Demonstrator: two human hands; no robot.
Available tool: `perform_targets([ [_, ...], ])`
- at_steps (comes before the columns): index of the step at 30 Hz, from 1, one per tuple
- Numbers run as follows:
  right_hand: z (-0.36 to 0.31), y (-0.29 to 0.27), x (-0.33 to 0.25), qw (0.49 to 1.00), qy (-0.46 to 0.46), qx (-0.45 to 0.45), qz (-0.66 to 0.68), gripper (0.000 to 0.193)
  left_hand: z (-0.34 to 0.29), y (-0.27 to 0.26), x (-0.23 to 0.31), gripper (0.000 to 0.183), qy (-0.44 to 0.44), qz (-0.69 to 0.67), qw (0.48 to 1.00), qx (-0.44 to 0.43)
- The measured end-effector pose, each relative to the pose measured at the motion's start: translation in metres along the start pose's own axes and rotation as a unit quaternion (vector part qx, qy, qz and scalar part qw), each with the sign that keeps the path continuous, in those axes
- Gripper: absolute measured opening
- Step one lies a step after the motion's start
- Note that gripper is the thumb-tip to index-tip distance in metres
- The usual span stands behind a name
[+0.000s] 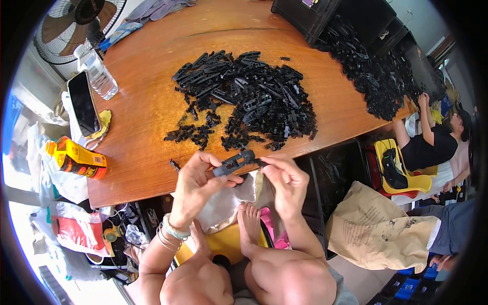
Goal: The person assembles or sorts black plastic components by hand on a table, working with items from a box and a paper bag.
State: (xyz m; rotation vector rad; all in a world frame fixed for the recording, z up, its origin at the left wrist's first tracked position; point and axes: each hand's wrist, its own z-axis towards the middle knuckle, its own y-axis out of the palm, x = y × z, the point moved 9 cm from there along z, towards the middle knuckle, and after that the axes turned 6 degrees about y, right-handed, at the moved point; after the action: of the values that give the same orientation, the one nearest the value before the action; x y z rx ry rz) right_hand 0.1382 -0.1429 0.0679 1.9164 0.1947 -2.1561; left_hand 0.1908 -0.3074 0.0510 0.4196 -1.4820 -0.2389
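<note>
My left hand is closed round one end of a long dark plastic part, held in the air just past the table's near edge. This part has a rounded end and openings along its middle. At its right end, my right hand pinches a small black plastic piece, which touches the part or lies right beside it. Beyond my hands, a pile of black plastic parts is spread on the wooden table. Long pieces lie mostly toward its back, small clip-like ones toward its front.
On the left stand a water bottle, a phone and a yellow-orange bottle. Black crates and a second heap fill the far right. Another person reaches into that heap. A brown paper bag stands lower right.
</note>
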Motion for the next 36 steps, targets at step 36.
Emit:
perform_targets([
  [36, -0.017, 0.048, 0.063, 0.971, 0.139, -0.188, -0.043, 0.025, -0.028, -0.029, 0.012, 0.021, 0.054, 0.405, 0.913, -0.001],
])
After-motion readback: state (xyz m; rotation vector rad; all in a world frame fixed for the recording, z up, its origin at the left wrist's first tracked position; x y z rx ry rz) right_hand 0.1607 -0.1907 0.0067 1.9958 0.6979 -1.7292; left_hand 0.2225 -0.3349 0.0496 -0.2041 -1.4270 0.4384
